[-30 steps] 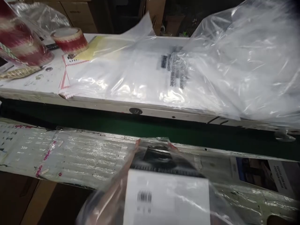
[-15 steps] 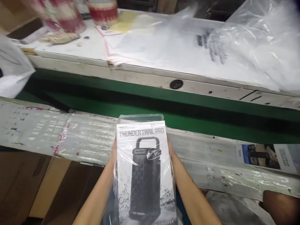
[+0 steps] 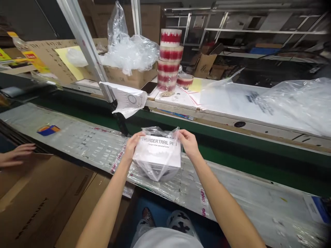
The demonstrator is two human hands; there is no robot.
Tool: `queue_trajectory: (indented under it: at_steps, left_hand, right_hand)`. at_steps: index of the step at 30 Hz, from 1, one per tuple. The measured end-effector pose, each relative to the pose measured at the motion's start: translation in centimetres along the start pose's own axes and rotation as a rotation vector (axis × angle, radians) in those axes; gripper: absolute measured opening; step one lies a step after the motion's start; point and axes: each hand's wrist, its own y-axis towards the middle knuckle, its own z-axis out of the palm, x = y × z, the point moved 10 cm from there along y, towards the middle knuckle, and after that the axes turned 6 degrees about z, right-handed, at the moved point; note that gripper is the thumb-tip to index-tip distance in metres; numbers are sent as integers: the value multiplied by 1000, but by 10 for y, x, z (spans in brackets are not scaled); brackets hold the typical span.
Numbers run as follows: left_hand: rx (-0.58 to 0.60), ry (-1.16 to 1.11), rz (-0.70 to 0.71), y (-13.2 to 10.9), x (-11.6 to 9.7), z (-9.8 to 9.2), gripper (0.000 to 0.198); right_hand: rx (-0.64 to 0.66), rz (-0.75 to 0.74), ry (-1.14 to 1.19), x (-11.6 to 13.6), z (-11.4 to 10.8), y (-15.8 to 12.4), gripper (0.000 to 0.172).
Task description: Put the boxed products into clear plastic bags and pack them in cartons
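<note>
A white box (image 3: 157, 156) printed "Thunder Trail Pro" stands on the tape-covered ledge, inside a clear plastic bag (image 3: 157, 172). At its upper left corner, my left hand (image 3: 133, 144) has its fingers closed on the bag. My right hand (image 3: 188, 140) pinches the bag's plastic at the upper right corner. A folded flap of the plastic lies across the front of the box, ending in a point low down.
Behind the green belt (image 3: 222, 144), a white shelf bears stacked tape rolls (image 3: 169, 58) and plastic bags (image 3: 297, 103). Paper (image 3: 129, 100) hangs from a metal post (image 3: 85, 44). At left are a person's hand (image 3: 18, 155), a cardboard box (image 3: 38, 203) and a blue-orange item (image 3: 48, 130).
The box has gone from lying with its speaker picture facing up to standing on the ledge. Both hands have moved from its sides to the bag's top corners. The view has swung left and up.
</note>
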Motion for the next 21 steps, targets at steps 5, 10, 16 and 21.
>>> queue_trajectory:
  at_steps: [5,10,16,21]
  left_hand:
    - [47,277,62,7,-71,-27,61]
    - [-61,917,123,-5,-124,-37,40]
    - [36,842,115,-2,-166,-40,13]
    - [-412,223,175,-41,-198,-140,19]
  right_hand:
    - [-149,-196,-83,70,-11,-30,21]
    - [-22,-726,-557,130,39,-161,40]
    - [59,-1083,-1292,106,145,-147,65]
    - [395,-953,-1303,73,180,-75,42]
